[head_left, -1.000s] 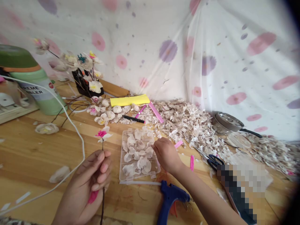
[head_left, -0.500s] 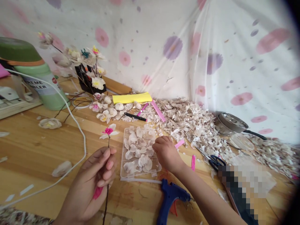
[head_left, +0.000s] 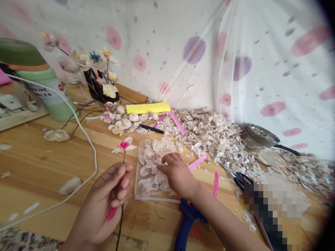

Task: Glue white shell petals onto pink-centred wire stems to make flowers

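Note:
My left hand [head_left: 110, 191] pinches the thin dark stem of a handmade flower [head_left: 124, 144], which stands upright with a bright pink centre and a few pale petals. Below the fingers, a pink strip [head_left: 111, 213] lies against the palm. My right hand [head_left: 179, 174] hovers palm down over the right side of a clear plastic box [head_left: 136, 174], thumb and forefinger apart. Loose whitish petals [head_left: 147, 170] fill the box's compartments. I see nothing in the right fingers, though their undersides are hidden.
A blue glue gun [head_left: 185, 223] lies under my right forearm. Scissors [head_left: 242, 179], pink strips [head_left: 198, 162] and a heap of dried petals [head_left: 209, 130] are to the right. A white cable [head_left: 94, 157] crosses the left side; a green tumbler [head_left: 49, 94] stands behind it.
My right hand has shifted left and slightly down over the box, and its thumb and forefinger have spread. The left hand still holds the flower, nearly unmoved.

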Demonstrator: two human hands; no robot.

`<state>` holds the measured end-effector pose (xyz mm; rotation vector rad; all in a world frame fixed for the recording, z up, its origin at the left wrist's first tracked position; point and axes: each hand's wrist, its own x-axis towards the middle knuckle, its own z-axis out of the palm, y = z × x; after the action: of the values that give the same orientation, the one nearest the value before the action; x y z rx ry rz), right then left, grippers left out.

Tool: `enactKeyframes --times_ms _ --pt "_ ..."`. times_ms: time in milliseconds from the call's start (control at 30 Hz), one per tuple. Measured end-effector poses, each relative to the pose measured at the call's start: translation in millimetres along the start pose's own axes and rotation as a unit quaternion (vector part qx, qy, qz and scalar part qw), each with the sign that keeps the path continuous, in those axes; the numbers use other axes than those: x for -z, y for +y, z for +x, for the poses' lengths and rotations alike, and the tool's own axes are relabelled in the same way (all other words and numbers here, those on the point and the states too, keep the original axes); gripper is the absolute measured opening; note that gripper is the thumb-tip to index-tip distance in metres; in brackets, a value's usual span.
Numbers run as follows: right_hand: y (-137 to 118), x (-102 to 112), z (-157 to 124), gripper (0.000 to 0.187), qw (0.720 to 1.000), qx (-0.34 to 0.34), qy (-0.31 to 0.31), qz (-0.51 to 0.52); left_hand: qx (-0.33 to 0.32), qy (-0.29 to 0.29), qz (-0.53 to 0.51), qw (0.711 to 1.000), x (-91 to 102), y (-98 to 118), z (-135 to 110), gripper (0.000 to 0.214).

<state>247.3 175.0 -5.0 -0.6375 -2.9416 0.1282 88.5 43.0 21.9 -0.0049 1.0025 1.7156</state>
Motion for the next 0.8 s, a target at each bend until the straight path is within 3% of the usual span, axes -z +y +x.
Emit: enactKeyframes --times_ms 100,367,467,600,800 --pt "4.8 -3.0 0.7 0.018 1.0 0.0 -0.011 -0.012 0.001 0.001 0.0 1.0 -0.1 0.0 0.1 0.034" --pt "11.3 1.2 -12.4 0.018 0.996 -0.081 0.013 -0.025 0.008 -0.003 -0.007 1.0 2.0 -0.1 -0.6 0.034" --pt "2.3 5.5 -18.7 0.021 0.998 -0.055 0.012 -0.004 0.01 0.002 -0.006 1.0 1.0 -0.3 0.3 0.035" --pt "-7.8 7.0 -23.6 0.01 1.0 -0.01 -0.007 0.02 0.01 -0.003 -0.006 1.0 -0.1 -0.5 1.1 0.035" --pt "-7.4 -1.5 -22.4 0.003 1.0 -0.01 -0.019 0.008 0.01 -0.006 -0.004 1.0 -3.0 -1.1 -2.3 0.035"
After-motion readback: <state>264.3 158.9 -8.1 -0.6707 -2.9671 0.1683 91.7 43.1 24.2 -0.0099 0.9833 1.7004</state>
